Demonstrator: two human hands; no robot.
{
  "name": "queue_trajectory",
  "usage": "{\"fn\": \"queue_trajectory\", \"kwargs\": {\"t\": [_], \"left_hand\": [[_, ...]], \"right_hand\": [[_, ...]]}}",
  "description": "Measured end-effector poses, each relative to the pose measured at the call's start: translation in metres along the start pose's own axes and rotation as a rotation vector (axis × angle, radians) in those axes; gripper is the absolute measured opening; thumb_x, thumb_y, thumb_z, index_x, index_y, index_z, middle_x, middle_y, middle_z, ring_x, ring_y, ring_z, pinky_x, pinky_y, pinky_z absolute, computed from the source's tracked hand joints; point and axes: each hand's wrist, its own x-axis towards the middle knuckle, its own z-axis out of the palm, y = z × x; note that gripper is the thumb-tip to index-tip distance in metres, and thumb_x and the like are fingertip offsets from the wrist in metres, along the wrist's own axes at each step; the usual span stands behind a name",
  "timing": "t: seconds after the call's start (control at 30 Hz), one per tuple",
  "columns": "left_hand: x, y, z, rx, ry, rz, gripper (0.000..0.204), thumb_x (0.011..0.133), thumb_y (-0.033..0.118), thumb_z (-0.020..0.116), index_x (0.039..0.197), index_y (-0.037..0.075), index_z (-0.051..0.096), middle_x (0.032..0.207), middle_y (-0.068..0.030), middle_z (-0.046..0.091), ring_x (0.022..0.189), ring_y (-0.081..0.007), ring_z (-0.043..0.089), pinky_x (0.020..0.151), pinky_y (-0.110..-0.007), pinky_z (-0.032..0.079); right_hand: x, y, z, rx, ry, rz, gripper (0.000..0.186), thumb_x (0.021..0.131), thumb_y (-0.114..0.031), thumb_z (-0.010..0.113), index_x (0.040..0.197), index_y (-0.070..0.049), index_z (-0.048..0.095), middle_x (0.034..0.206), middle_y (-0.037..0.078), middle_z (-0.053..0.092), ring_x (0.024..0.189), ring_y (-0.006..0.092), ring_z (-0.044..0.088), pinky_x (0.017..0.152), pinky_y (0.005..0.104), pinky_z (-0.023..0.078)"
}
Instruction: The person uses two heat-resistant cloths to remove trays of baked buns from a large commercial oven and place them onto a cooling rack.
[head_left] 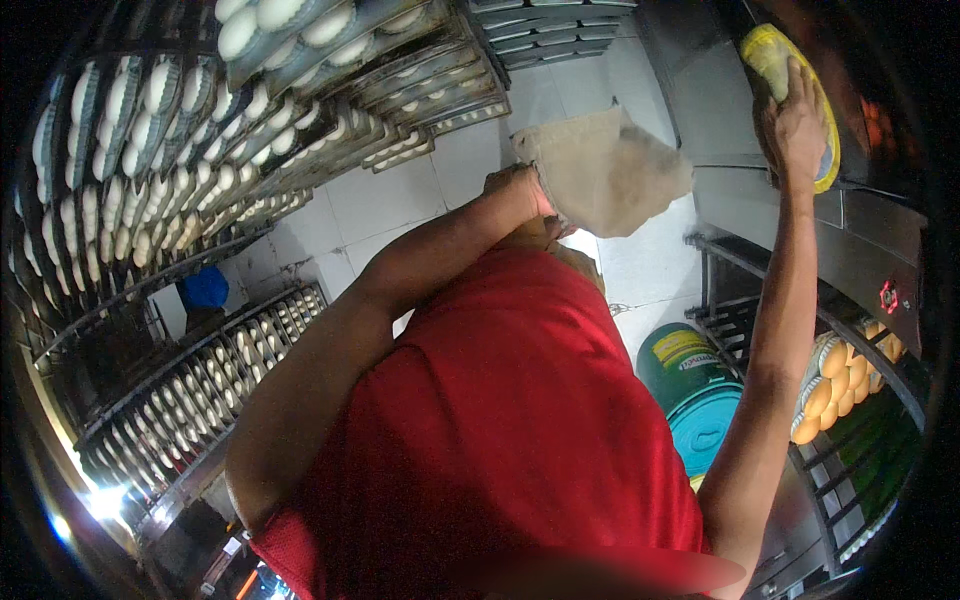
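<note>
My left hand [522, 198] is closed on a beige cloth [610, 165] with a dark brown stain, which hangs out in front of my body. My arm and the cloth's folds partly hide those fingers. Far out to the right, my right hand [797, 125] is wrapped over a yellow oval pad or folded cloth [765, 55], whose exact kind I cannot make out. The pad lies against the upper part of a grey metal oven front [720, 135]. Just right of it, an orange glow [878, 125] shows in a dark opening.
Tall racks of trays with pale dough pieces [150, 150] fill the left side. A lower rack [200, 390] holds more. To the right stand a green bucket with a turquoise lid [700, 430], a rack of browned buns [835, 390] and a red valve knob [889, 296]. White tiles [385, 200] cover the floor.
</note>
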Motion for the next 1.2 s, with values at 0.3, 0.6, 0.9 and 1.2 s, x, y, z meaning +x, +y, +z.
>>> {"fn": "queue_trajectory", "kwargs": {"t": [0.3, 0.6, 0.9, 1.2], "left_hand": [[-0.054, 0.023, -0.020, 0.178, -0.064, 0.106, 0.038, 0.093, 0.038, 0.051, 0.117, 0.008, 0.057, 0.111, -0.0072, 0.062, 0.093, -0.0216, 0.060, 0.078, -0.040, 0.047], [-0.155, 0.066, -0.061, 0.398, -0.080, 0.186, 0.041, 0.093, 0.039, 0.050, 0.121, 0.008, 0.054, 0.115, -0.0088, 0.060, 0.099, -0.0234, 0.058, 0.084, -0.040, 0.046], [-0.235, 0.094, -0.111, 0.429, 0.000, 0.313, 0.045, 0.093, 0.040, 0.049, 0.124, 0.008, 0.051, 0.120, -0.0104, 0.058, 0.105, -0.0251, 0.057, 0.090, -0.041, 0.045], [-0.204, 0.094, -0.110, 0.368, 0.153, 0.315, 0.048, 0.093, 0.041, 0.049, 0.128, 0.008, 0.049, 0.125, -0.0120, 0.055, 0.112, -0.0269, 0.055, 0.096, -0.042, 0.044]], "right_hand": [[0.005, -0.005, -0.002, 0.014, 0.042, -0.113, 0.066, 0.084, -0.028, 0.062, 0.142, -0.009, 0.037, 0.142, 0.019, 0.042, 0.129, 0.0378, 0.042, 0.106, 0.0429, 0.036], [0.012, 0.068, 0.049, 0.026, -0.029, -0.210, 0.071, 0.087, -0.037, 0.059, 0.145, -0.005, 0.033, 0.143, 0.021, 0.040, 0.129, 0.0383, 0.041, 0.108, 0.0425, 0.033], [-0.014, 0.117, 0.054, 0.368, -0.255, 0.063, 0.055, 0.086, -0.012, 0.051, 0.140, -0.006, 0.040, 0.133, 0.019, 0.052, 0.118, 0.0344, 0.052, 0.104, 0.0409, 0.039], [-0.016, -0.043, 0.000, -0.210, -0.186, 0.247, 0.076, 0.078, -0.035, 0.066, 0.143, -0.012, 0.035, 0.143, 0.013, 0.042, 0.131, 0.0331, 0.040, 0.105, 0.0492, 0.035]]}}
